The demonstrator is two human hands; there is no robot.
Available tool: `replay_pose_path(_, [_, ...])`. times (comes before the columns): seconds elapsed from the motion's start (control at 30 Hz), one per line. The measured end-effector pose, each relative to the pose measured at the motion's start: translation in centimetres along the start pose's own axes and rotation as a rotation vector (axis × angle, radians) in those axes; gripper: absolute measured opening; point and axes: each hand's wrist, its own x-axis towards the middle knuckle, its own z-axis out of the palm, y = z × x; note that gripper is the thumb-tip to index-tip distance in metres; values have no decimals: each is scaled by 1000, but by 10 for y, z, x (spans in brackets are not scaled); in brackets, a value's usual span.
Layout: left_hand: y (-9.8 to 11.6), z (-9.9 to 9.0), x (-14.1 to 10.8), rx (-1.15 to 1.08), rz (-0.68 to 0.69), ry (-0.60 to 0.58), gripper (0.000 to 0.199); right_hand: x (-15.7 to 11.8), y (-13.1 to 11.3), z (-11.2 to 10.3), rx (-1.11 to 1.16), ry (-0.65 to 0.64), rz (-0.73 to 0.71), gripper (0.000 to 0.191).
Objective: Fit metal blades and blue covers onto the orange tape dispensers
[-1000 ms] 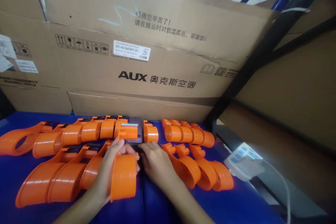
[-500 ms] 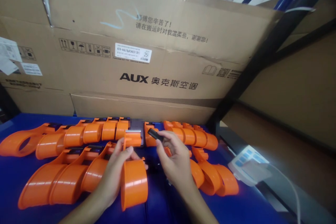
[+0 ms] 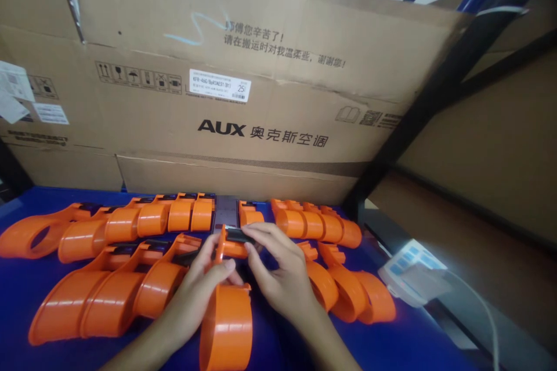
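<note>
An orange plastic tape dispenser (image 3: 227, 324), with a wide round band and a narrow head, is in my left hand (image 3: 204, 278), fingers closed round its neck. A serrated metal strip shows at the head. My right hand (image 3: 278, 266) pinches a short black plastic piece (image 3: 238, 236) between thumb and fingers. That black piece lies against the top of the dispenser's head; whether it is seated there I cannot tell. My right fingertips partly cover its right end.
More orange dispensers (image 3: 119, 226) stand in rows on the blue surface (image 3: 17, 313), left and right, several with black pieces at their heads. A dark flat device (image 3: 225, 211) lies behind my hands. A large cardboard box (image 3: 152, 145) closes the back. A white corded device (image 3: 411, 272) is at right.
My right hand has brought the black piece left and down onto the dispenser's head, from being held apart. The dispenser has shifted slightly right and lower in my left hand.
</note>
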Motion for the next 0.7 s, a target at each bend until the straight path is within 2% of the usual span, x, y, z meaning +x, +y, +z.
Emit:
replay_pose_path(0.27, [3,3,-2,-68,-55,-19,55,2,-3,2,23,-49,20,33])
replay_pose_path(0.4, [7,0,7,-204,-142,20,38,1,-2,0,85,-98,35,34])
replay_pose_path(0.47, [10,-6,13,-271,-195,76,29,2,1,-2,95,-64,53,34])
replay_pose_path(0.57, [17,-18,19,-333,-321,123,25,2,7,-3,-14,8,89,23])
replay_pose_path(0.63, [19,-23,19,-362,-326,152,24,0,11,-1,-140,-80,92,19])
replay_pose_path(0.7, [20,-24,17,-401,-273,181,23,-3,14,2,-288,-263,83,18])
